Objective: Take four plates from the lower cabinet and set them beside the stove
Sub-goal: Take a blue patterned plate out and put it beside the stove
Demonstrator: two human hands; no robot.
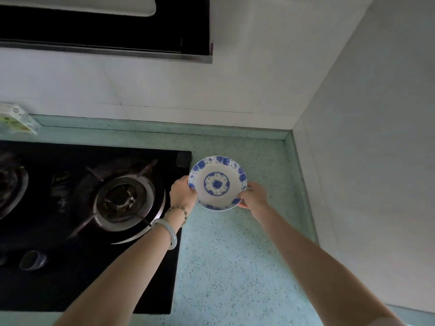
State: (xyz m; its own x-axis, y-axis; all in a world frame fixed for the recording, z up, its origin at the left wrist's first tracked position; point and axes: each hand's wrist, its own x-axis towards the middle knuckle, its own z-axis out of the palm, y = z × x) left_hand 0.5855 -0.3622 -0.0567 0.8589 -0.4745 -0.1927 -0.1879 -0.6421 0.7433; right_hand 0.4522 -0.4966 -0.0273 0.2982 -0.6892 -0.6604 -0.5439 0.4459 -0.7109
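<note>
A white plate with blue flower patterns (pixel 217 182) is held over the green speckled countertop (pixel 235 267), just right of the black gas stove (pixel 94 267). A second rim shows beneath its lower edge, so more than one plate seems stacked. My left hand (pixel 182 190) grips the plate's left rim, above the stove's right edge. My right hand (pixel 253 196) grips the lower right rim, fingers curled under it. I cannot tell whether the plates touch the counter.
The stove's right burner (pixel 122 201) lies close to my left wrist. A dark range hood (pixel 106 27) hangs above. White walls meet at a corner on the right. A small carton (pixel 16 122) lies at the far left by the wall.
</note>
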